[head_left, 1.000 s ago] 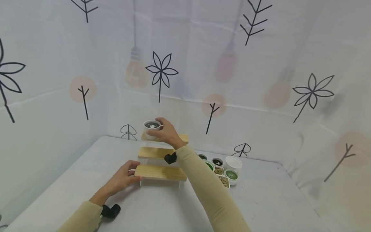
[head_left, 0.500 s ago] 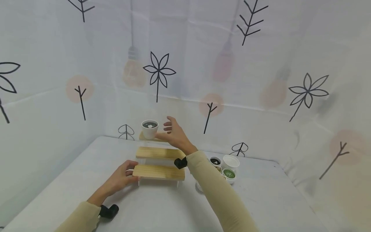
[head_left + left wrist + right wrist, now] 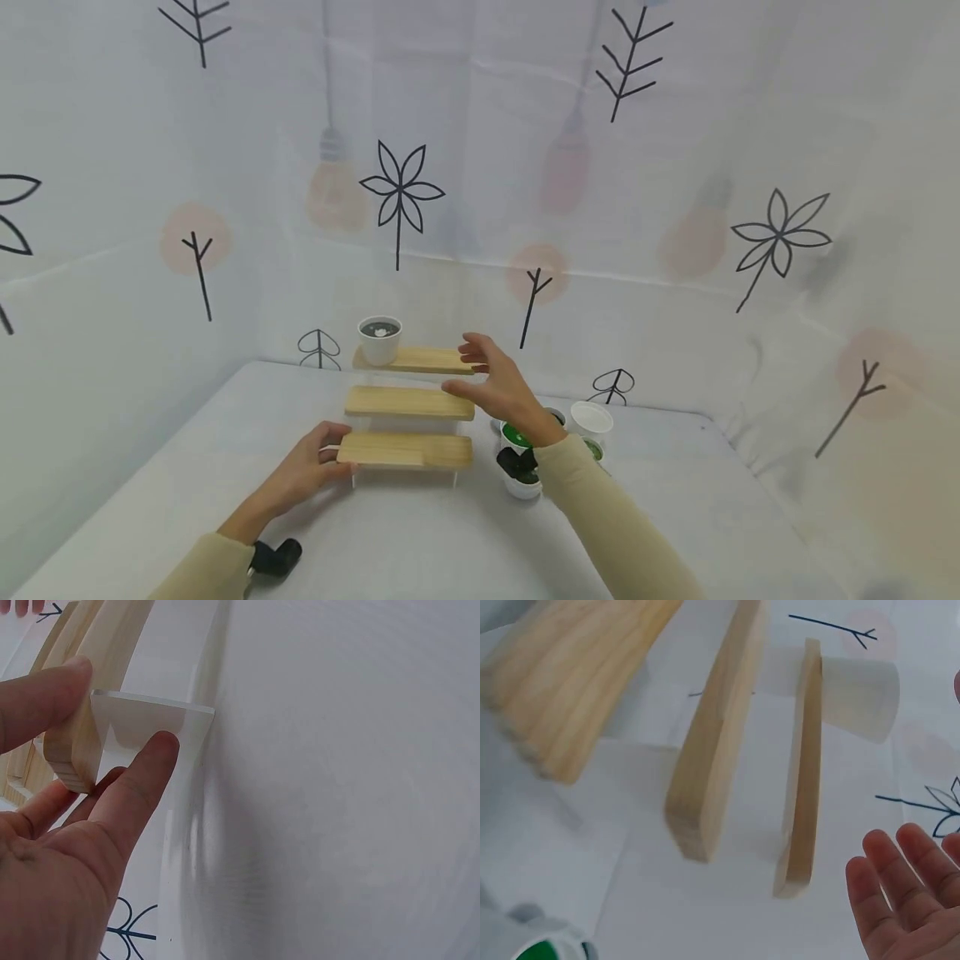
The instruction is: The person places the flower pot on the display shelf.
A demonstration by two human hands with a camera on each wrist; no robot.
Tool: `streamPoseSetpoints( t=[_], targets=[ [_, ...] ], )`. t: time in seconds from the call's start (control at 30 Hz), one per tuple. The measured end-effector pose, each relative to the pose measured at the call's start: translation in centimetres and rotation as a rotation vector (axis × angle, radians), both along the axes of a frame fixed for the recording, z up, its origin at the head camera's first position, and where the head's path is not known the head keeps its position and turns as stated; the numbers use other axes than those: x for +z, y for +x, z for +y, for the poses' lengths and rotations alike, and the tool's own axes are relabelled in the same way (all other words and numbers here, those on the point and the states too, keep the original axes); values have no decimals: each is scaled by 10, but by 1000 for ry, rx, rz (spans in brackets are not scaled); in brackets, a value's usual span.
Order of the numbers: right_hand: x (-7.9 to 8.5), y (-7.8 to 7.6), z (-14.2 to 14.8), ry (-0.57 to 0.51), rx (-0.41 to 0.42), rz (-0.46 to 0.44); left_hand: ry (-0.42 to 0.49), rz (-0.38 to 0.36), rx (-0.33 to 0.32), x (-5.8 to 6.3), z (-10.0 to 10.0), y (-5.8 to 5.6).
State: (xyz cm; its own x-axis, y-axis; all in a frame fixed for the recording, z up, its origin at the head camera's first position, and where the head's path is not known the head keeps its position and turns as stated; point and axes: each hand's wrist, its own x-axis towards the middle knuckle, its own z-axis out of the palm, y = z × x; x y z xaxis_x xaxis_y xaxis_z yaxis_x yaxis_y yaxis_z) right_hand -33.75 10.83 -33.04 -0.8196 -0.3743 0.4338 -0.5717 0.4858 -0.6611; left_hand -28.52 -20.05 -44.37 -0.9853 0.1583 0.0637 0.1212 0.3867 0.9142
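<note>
The three-tier stand of pale wooden boards and translucent plastic legs (image 3: 409, 403) rests on the white surface (image 3: 420, 546); the left hand (image 3: 300, 472) pinches its lowest board's left end. The right hand (image 3: 502, 386) is empty, fingers extended. The white tapered cup with dark contents (image 3: 379, 346) stands upright on the top board's left end. Cup: probably light, rigid, smooth; grasp opposite walls. Contents unclear at this distance

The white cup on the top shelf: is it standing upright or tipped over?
Upright: in the head view, the white cup sits base-down on the top shelf, its mouth facing up.
</note>
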Motion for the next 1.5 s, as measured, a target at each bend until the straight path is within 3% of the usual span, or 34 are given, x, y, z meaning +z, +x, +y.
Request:
streamPoseSetpoints(
  t=[0.3, 0.67, 1.07, 1.5],
  targets=[
    [-16, 27, 50, 1, -33, 109, 4, -4, -6, 1, 3, 1],
    [-42, 58, 103, 54, -175, 87, 11, -13, -9, -1, 5, 1],
    [-80, 74, 143, 48, -279, 72, 11, -5, -16, 3, 4, 1],
    [-97, 80, 152, 54, -312, 50, -32, -28, 21, 5, 3, 2]
  ],
)
